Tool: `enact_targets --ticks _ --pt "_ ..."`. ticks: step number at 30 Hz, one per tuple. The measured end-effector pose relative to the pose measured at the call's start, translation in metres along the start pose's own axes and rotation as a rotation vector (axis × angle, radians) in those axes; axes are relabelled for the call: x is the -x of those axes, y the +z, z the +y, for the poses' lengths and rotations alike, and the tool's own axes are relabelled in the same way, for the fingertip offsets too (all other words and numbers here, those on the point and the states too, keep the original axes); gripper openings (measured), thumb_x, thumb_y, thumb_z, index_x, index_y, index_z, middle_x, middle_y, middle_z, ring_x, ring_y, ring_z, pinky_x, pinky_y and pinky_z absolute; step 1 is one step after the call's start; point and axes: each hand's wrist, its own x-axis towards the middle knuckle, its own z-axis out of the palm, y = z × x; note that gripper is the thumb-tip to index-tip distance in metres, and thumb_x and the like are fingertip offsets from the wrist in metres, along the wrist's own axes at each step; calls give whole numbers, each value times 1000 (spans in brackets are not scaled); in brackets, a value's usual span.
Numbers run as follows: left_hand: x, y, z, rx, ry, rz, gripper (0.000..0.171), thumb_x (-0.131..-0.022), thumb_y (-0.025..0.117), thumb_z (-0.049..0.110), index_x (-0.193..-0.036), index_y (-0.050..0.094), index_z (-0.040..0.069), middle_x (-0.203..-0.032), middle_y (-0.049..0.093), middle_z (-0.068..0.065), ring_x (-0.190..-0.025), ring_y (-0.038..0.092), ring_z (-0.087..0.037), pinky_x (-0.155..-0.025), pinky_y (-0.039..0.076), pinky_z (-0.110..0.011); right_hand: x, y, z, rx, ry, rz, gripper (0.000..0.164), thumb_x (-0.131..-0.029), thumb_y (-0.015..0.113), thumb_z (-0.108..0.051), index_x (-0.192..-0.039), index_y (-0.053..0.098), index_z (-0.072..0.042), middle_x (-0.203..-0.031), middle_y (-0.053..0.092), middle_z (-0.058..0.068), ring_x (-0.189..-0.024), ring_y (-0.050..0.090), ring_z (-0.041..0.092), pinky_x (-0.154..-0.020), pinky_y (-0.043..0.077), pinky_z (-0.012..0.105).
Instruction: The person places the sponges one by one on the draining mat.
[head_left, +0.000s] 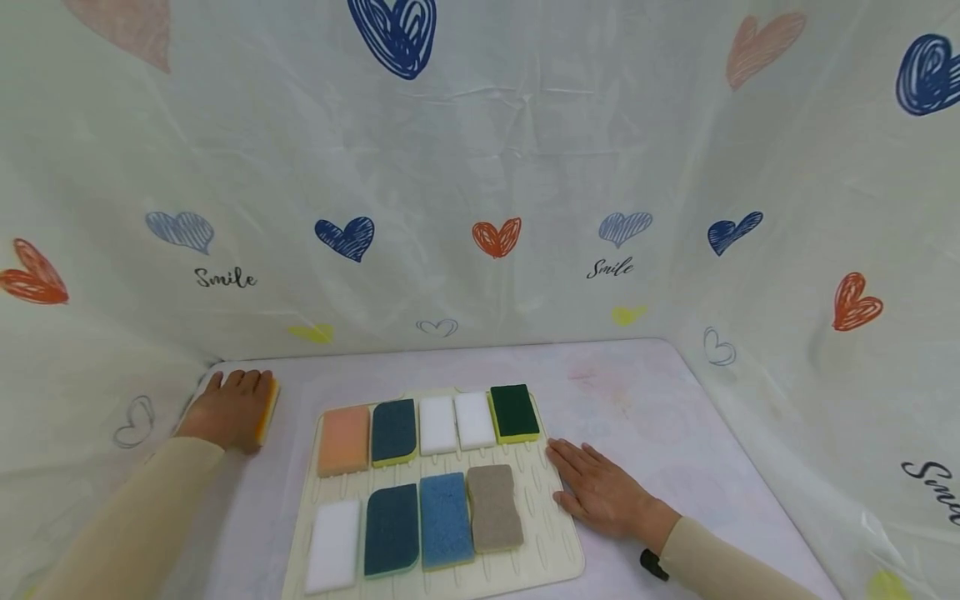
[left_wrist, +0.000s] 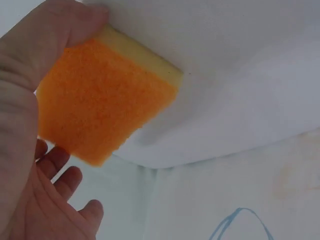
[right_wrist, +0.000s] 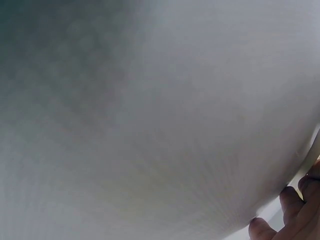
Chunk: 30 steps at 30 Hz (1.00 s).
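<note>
At the far left corner of the table my left hand (head_left: 234, 410) holds an orange sponge (head_left: 267, 412) with a pale yellow layer. In the left wrist view the thumb lies along the yellow edge of the sponge (left_wrist: 107, 95), and the fingers are on the far side. My right hand (head_left: 603, 492) rests at the right rim of a cream mat (head_left: 551, 533), fingers extended, holding nothing. Nearest to it on the mat lie a dark green sponge with a yellow base (head_left: 514, 413) and a beige wavy-edged sponge (head_left: 495, 508).
Two rows of sponges cover the mat. A peach sponge (head_left: 344, 442), a dark blue one (head_left: 394, 431) and white ones (head_left: 438, 425) lie behind. In front are a white sponge (head_left: 333, 546), a dark teal one (head_left: 392, 529) and a blue one (head_left: 447, 519). A heart-printed curtain (head_left: 465, 167) surrounds the table.
</note>
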Motion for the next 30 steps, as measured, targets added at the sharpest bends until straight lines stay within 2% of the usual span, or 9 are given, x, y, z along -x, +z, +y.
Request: enact_targets --ticks 5,9,16,18,22,30 --pt "-2 1 0 41 -20 49 97 -68 91 29 -135 43 -22 -131 50 -40 -125 47 -58 -112 36 -74 1 -1 0 11 -8 9 72 -113 34 -54 -166 31 -6 -174 30 9 -159 32 26 -127 34 52" --pt "-2 5 2 59 -28 106 97 -69 88 29 -134 40 -24 -130 47 -44 -124 47 -59 -111 40 -71 1 0 1 -2 -11 14 71 -113 35 -53 -166 31 -6 -174 30 9 -159 32 27 -127 33 52" --pt "-2 12 9 72 -47 239 99 -69 90 36 -132 41 -21 -122 45 -43 -113 50 -59 -99 48 -68 1 1 1 -16 -15 26 71 -113 34 -52 -166 31 -5 -173 31 11 -159 33 28 -127 34 53" --pt "-3 13 12 88 -57 238 101 -69 91 38 -134 39 -19 -122 44 -45 -113 48 -61 -100 46 -70 2 1 1 -11 -16 30 70 -113 34 -52 -165 32 -5 -173 31 11 -159 33 28 -127 34 53" --pt "-2 14 16 135 -86 180 104 -73 88 38 -141 33 -18 -132 37 -53 -123 41 -69 -106 41 -74 2 1 1 -4 -18 28 71 -113 33 -53 -165 32 -5 -173 31 11 -159 33 27 -127 34 52" --pt "2 11 23 182 -125 151 105 -77 84 31 -147 25 -20 -138 30 -53 -123 40 -66 -101 49 -70 1 1 1 -9 -14 18 71 -113 35 -53 -166 32 -5 -173 30 10 -159 32 28 -127 33 52"
